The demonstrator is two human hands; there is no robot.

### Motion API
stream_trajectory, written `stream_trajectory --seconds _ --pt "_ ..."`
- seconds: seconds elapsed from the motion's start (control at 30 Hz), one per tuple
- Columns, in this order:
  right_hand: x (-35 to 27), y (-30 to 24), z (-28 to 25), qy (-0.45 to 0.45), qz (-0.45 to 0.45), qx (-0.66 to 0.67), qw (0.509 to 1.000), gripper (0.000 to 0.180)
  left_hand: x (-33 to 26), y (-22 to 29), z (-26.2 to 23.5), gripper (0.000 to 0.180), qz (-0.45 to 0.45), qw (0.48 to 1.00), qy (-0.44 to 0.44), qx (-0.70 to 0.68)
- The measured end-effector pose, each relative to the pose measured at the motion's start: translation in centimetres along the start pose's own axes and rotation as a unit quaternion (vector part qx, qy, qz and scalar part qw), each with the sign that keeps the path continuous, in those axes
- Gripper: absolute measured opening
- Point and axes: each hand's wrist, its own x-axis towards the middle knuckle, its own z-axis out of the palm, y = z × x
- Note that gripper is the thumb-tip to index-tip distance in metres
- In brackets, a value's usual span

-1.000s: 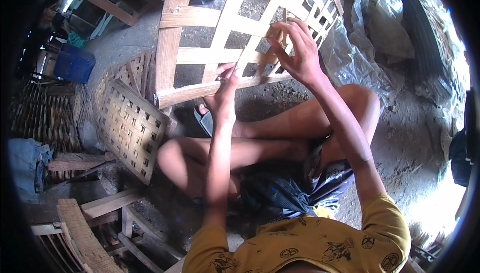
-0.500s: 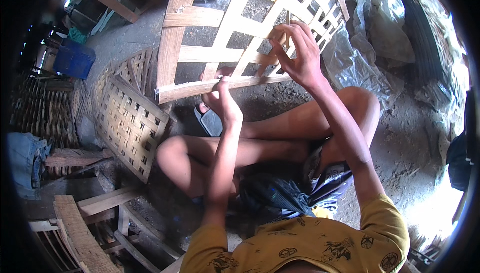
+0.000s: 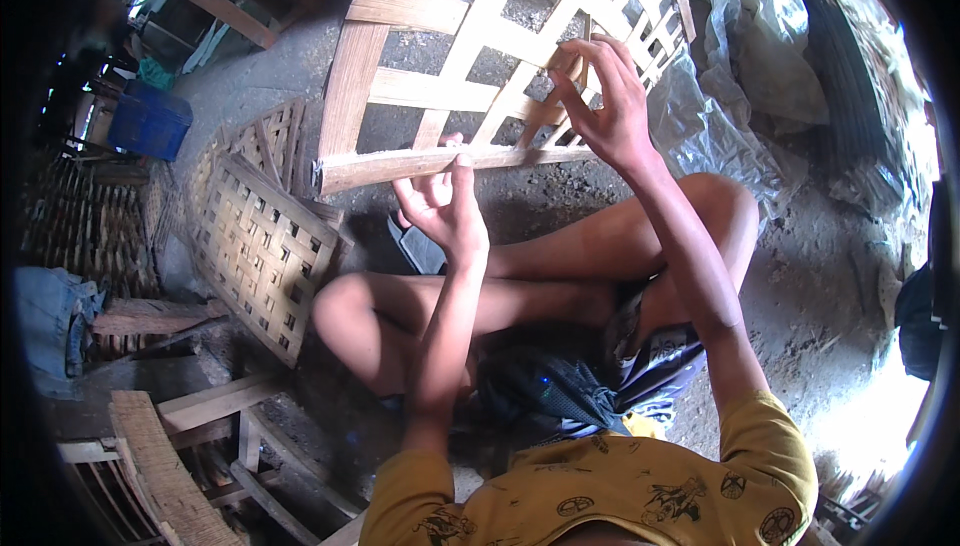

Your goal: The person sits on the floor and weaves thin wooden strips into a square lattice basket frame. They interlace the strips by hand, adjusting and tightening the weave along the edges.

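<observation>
Bare ground [image 3: 560, 196] lies open beneath the bamboo lattice [image 3: 470, 86]; knees [image 3: 730, 206] hem it in.

We are viewing daylight entering from the right, where the ground [image 3: 880, 416] is glaring near white. The left side is lying in deep shadow. Fisheye distortion is bending straight slats toward the rim, and a black vignette is ringing a mostly sharp picture.

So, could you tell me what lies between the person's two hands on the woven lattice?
In the head view, between the left hand and right hand, crossing bamboo strips of the lattice run, with dark ground showing through the gaps.
</observation>
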Motion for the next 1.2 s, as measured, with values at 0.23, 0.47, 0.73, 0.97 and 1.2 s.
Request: stream_trajectory --seconds 0.23,0.47,0.73,0.97,1.2 --pt "-0.4 0.1 -0.5 -0.007 0.005 -0.001 1.0 0.037 2.8 1.2 -1.8 0.035 -0.14 0.98 -0.128 -0.064" --pt "-0.1 -0.5 -0.5 -0.02 -0.003 0.01 1.0 0.035 3.9 0.2 -3.9 0.024 -0.118 0.977 -0.167 -0.057" --pt "-0.3 -0.1 -0.5 -0.018 0.0 0.007 1.0 0.035 3.9 1.0 -4.1 0.039 -0.119 0.973 -0.195 0.03" --pt "0.1 -0.2 -0.7 -0.019 -0.014 0.026 0.999 0.037 3.8 0.5 -5.2 0.026 -0.148 0.956 -0.247 0.05" --pt "0.0 -0.4 -0.6 -0.014 -0.018 0.01 1.0 0.037 4.1 1.2 -4.6 0.023 -0.162 0.964 -0.208 0.043"
